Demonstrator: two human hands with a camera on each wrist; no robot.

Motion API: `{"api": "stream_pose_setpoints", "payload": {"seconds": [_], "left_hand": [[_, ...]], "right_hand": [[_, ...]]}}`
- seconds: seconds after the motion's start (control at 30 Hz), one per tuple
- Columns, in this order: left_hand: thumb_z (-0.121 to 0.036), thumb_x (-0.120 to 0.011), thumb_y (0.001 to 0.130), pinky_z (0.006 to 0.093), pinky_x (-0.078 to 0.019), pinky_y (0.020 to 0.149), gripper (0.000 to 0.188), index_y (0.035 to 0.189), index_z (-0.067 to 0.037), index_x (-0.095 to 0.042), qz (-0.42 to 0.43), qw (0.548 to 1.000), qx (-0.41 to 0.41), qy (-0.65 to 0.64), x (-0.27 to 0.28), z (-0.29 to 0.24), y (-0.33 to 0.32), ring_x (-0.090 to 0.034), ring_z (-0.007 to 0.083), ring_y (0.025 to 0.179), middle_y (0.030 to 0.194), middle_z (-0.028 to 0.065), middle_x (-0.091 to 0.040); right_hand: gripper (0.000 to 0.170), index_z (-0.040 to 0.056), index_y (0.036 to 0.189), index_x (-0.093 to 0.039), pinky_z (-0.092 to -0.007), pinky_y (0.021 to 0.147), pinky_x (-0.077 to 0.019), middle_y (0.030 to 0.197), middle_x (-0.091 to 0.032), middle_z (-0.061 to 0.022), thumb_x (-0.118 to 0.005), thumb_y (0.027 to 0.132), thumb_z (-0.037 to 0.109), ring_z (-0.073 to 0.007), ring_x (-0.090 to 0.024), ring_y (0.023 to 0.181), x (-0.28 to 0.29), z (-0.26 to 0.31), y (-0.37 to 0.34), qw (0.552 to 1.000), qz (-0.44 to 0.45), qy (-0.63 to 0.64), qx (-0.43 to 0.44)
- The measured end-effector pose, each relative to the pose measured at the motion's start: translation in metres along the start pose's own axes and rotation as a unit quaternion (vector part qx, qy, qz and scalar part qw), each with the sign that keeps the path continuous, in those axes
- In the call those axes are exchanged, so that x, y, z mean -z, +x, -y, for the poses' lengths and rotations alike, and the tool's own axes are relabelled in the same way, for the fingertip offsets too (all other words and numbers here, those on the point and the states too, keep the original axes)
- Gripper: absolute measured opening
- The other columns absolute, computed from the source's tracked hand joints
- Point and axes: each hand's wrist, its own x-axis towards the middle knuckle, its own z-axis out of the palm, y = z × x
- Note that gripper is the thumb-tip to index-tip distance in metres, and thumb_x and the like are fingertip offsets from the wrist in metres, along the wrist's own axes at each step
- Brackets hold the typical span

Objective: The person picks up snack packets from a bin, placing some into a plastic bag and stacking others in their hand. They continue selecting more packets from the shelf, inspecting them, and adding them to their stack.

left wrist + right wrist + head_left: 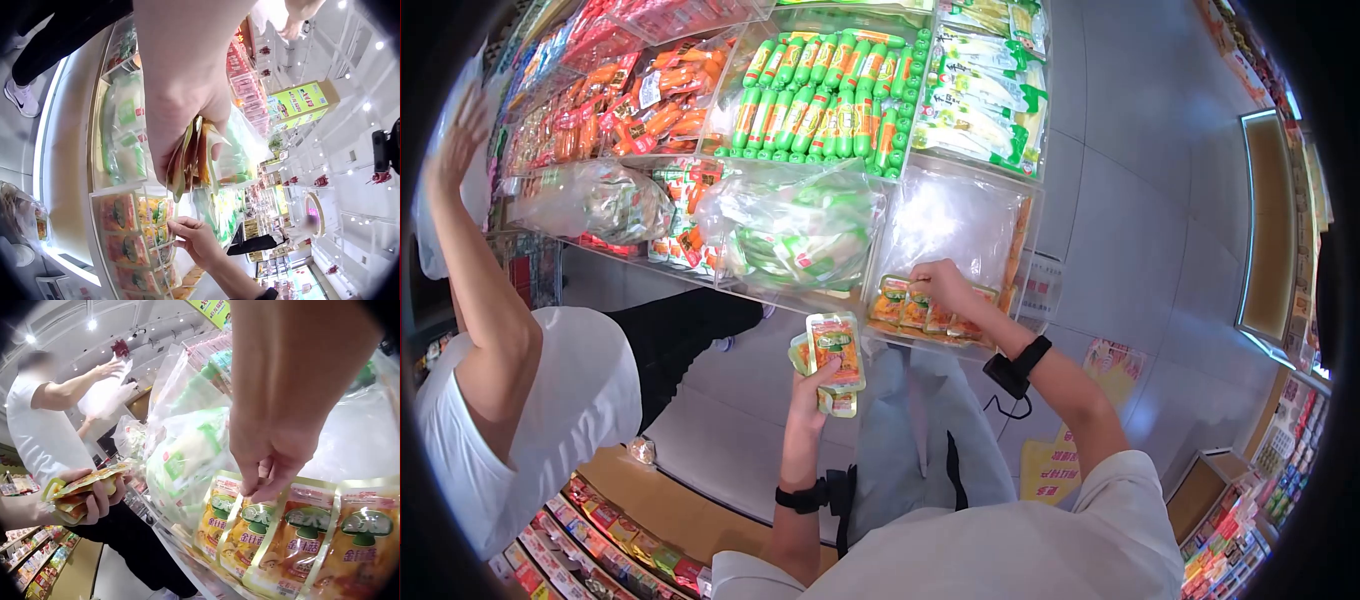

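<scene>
My left hand (806,396) grips a small stack of enoki mushroom snack packets (835,352), orange with pale gold edges, fanned a little apart. In the left wrist view the stack shows edge-on between thumb and fingers. My right hand (945,285) reaches down into the front bin at a row of like packets (307,540) standing upright side by side. Its thumb and fingertips pinch the top edge of one enoki mushroom packet (248,532) near the left end of the row. Behind the row lies a clear plastic bag (950,215).
Left of this bin, a clear bag of green-and-white packs (800,235) bulges over its bin. Green wrapped sausages (810,115) and white-green packs (980,110) fill bins farther back. Another person (540,380) in a white shirt stands at the left, arm raised with a plastic bag.
</scene>
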Motion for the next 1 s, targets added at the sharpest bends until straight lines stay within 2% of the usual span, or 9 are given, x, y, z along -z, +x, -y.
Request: {"api": "stream_pose_setpoints", "payload": {"seconds": [0.13,0.23,0.33,0.47,0.57,0.7,0.8,0.83,1.0], "left_hand": [[-0.003,-0.061,0.079,0.0346,-0.054,0.07,0.035,0.112,-0.001,-0.051,-0.013,1.0,-0.015,0.0,0.007,-0.006,-0.004,-0.063,0.0211,0.085,0.099,0.0108,-0.061],[-0.005,-0.061,0.08,0.0345,-0.0542,0.069,0.035,0.112,-0.001,-0.05,-0.029,0.999,-0.039,0.001,0.015,-0.016,-0.011,-0.063,0.0211,0.084,0.098,0.0107,-0.061],[-0.005,-0.062,0.08,0.0346,-0.0541,0.069,0.036,0.113,-0.001,-0.05,-0.043,0.997,-0.057,-0.008,0.023,-0.027,-0.018,-0.063,0.0209,0.085,0.098,0.0105,-0.06],[-0.002,-0.062,0.079,0.035,-0.0541,0.071,0.034,0.111,-0.001,-0.05,-0.05,0.996,-0.059,-0.036,0.034,-0.032,-0.023,-0.063,0.022,0.086,0.099,0.0113,-0.06],[-0.002,-0.062,0.079,0.0348,-0.0541,0.071,0.035,0.111,-0.001,-0.05,-0.047,0.996,-0.064,-0.04,0.034,-0.031,-0.023,-0.063,0.022,0.087,0.099,0.0113,-0.06],[-0.002,-0.062,0.078,0.0344,-0.0539,0.072,0.036,0.112,-0.001,-0.049,-0.026,0.997,-0.054,-0.04,0.023,-0.028,-0.019,-0.063,0.0218,0.087,0.099,0.011,-0.06],[-0.003,-0.063,0.078,0.0332,-0.0537,0.071,0.036,0.112,-0.001,-0.05,0.027,0.998,-0.037,-0.03,0.011,-0.022,-0.013,-0.063,0.0203,0.087,0.1,0.0105,-0.06],[-0.003,-0.063,0.078,0.0328,-0.0536,0.071,0.035,0.112,-0.001,-0.051,0.048,0.998,-0.021,-0.021,0.005,-0.018,-0.01,-0.063,0.0199,0.088,0.1,0.0104,-0.06],[-0.006,-0.065,0.078,0.0305,-0.0525,0.07,0.036,0.111,-0.001,-0.051,0.129,0.99,0.056,0.009,-0.031,0.021,0.004,-0.063,0.0171,0.085,0.099,0.0089,-0.062]], "right_hand": [[0.014,0.0006,0.077,-0.063,-0.0292,0.045,-0.0431,0.059,-0.057,-0.0075,-0.066,0.075,0.014,-0.0154,-0.056,0.051,0.002,-0.004,-0.001,0.998,-0.036,0.053,0.013],[0.01,0.0009,0.08,-0.063,-0.0276,0.043,-0.0411,0.057,-0.053,-0.0063,-0.064,0.077,0.011,-0.0097,-0.054,0.051,-0.002,-0.014,0.004,0.995,-0.043,-0.062,0.066],[0.014,0.0001,0.083,-0.061,-0.0306,0.05,-0.0423,0.057,-0.052,-0.0096,-0.066,0.075,0.01,-0.0153,-0.051,0.05,-0.006,-0.008,0.002,0.999,-0.034,0.007,-0.031],[0.016,0.0024,0.086,-0.06,-0.0337,0.06,-0.0444,0.066,-0.055,-0.0114,-0.066,0.072,0.009,-0.0281,-0.055,0.062,-0.021,-0.032,0.012,0.995,-0.084,-0.053,0.024],[0.017,0.0051,0.089,-0.061,-0.035,0.065,-0.0458,0.075,-0.055,-0.0111,-0.064,0.072,0.007,-0.0279,-0.057,0.074,-0.021,-0.015,0.003,0.971,-0.139,-0.133,0.141],[0.016,0.0055,0.091,-0.062,-0.0331,0.068,-0.047,0.079,-0.056,-0.0105,-0.06,0.075,0.006,-0.0246,-0.058,0.076,-0.008,0.009,-0.005,0.958,-0.197,-0.128,0.163],[0.019,0.0048,0.097,-0.061,-0.029,0.065,-0.047,0.081,-0.058,-0.0088,-0.06,0.078,0.008,-0.0175,-0.058,0.073,0.012,0.033,-0.026,0.973,-0.217,-0.027,0.078],[0.021,0.0038,0.101,-0.06,-0.025,0.062,-0.0471,0.081,-0.06,-0.0064,-0.061,0.081,0.011,-0.0112,-0.058,0.073,0.016,0.035,-0.038,0.986,-0.158,0.014,0.049],[0.025,0.0011,0.104,-0.056,-0.0224,0.059,-0.0474,0.082,-0.061,-0.0025,-0.06,0.085,0.017,-0.0092,-0.058,0.073,-0.02,0.041,-0.106,0.967,0.093,0.233,-0.048]]}}
